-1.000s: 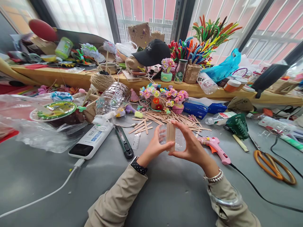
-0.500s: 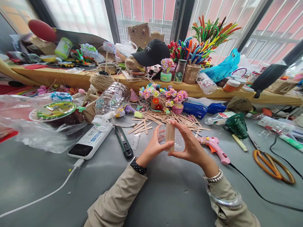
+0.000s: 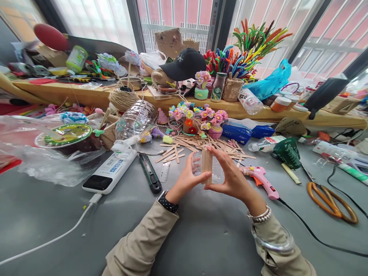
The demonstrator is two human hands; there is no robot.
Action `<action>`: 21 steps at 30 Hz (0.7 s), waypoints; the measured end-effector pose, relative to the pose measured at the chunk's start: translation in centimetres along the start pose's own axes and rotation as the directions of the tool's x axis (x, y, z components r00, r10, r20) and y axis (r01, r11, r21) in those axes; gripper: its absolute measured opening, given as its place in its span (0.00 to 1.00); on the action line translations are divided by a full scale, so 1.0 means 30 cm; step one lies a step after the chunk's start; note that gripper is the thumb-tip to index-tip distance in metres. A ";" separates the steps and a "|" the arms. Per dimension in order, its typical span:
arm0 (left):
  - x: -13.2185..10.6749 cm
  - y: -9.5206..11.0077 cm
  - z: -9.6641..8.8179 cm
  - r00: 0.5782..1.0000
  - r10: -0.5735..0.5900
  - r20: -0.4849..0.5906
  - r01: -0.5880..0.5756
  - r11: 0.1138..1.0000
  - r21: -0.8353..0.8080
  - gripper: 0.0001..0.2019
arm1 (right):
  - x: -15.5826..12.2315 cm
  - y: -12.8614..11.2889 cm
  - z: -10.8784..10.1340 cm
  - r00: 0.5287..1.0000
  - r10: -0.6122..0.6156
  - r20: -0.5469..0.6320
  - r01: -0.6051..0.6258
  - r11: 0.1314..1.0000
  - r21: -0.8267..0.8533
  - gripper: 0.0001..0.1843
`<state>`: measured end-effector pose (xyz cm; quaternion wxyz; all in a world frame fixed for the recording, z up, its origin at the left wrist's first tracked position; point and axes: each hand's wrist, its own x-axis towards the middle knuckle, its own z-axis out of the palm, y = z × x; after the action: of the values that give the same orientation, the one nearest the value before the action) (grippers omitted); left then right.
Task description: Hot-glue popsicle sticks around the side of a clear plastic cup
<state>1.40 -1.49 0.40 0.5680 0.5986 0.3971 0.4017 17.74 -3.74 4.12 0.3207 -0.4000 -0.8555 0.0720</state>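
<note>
Between my two hands, just above the grey table, upright wooden craft sticks (image 3: 206, 165) lie side by side against a clear plastic piece (image 3: 219, 174), perhaps part of a bottle. My left hand (image 3: 188, 174) wraps round the plastic, its fingers showing through it and its thumb pressing the sticks. With my right hand (image 3: 234, 176) I span the sticks, fingertips at their upper end and thumb near the lower end. Behind them spreads a loose pile of craft sticks (image 3: 184, 142). A pink glue gun (image 3: 264, 182) lies right of my right hand.
To the left are a green utility knife (image 3: 150, 172), a clear ruler (image 3: 165, 171) and a white power bank (image 3: 110, 168) with a cable. Orange-handled scissors (image 3: 330, 201) lie at the right. Pipe-cleaner flowers (image 3: 198, 117) and a large plastic bottle (image 3: 136, 119) stand behind.
</note>
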 end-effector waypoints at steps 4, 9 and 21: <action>0.001 0.002 -0.001 1.000 -0.003 -0.014 0.003 1.000 0.005 0.46 | -0.001 -0.002 0.001 1.000 -0.002 0.006 0.002 1.000 0.001 0.51; 0.002 0.003 -0.002 1.000 -0.001 -0.020 0.001 1.000 0.014 0.47 | -0.004 -0.001 0.002 1.000 0.008 0.004 -0.008 1.000 0.012 0.52; 0.000 0.011 -0.001 1.000 -0.021 -0.019 0.022 1.000 0.019 0.46 | -0.001 -0.004 0.009 0.999 0.018 -0.032 -0.016 0.999 0.038 0.50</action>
<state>1.39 -1.48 0.72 0.5630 0.5959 0.4125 0.3972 17.52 -3.80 3.94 0.3412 -0.4024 -0.8453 0.0842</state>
